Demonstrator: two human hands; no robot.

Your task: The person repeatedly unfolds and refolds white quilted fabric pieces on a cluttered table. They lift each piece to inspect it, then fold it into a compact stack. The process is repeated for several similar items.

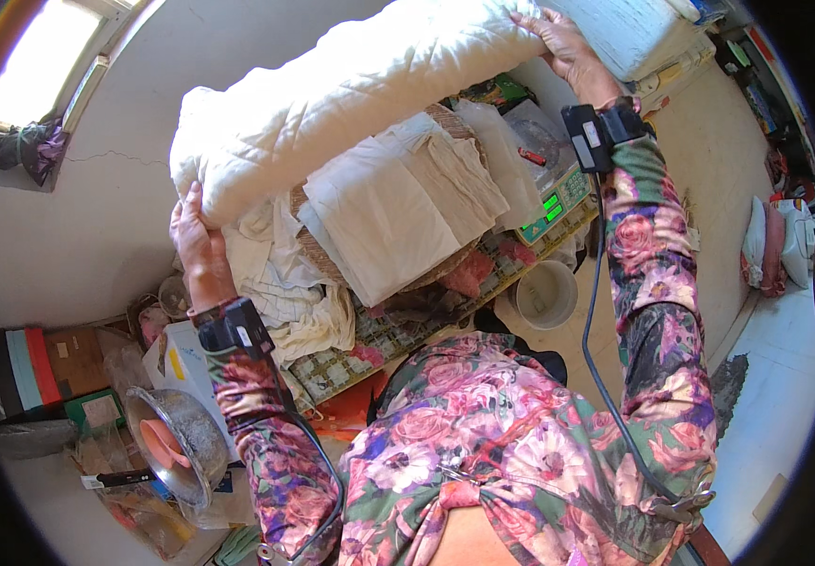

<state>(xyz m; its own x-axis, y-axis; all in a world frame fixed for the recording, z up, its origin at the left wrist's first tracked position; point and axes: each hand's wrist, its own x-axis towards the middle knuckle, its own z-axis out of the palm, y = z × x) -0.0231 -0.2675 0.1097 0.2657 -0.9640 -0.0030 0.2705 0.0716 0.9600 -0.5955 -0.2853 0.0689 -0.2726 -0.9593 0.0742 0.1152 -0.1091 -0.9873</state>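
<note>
A long white quilted pad (350, 106), folded or rolled, is stretched between my two hands above the table. My left hand (200, 240) pinches its lower left end, thumb on top. At the upper right, my right hand (566, 46) grips the other end. Below the pad, folded white cloths (393, 219) lie on a round woven tray (308, 219). Crumpled white cloth (301, 304) sits left of the tray. A digital scale (556, 205) with lit green displays stands to the right. What lies directly behind the pad is hidden.
A white bucket (546, 294) stands on the floor by the table's front edge. At lower left are a metal bowl (198, 439) holding an orange scoop (164, 443), and several boxes. A white foam box (619, 35) is at upper right. A cable hangs from each wrist device.
</note>
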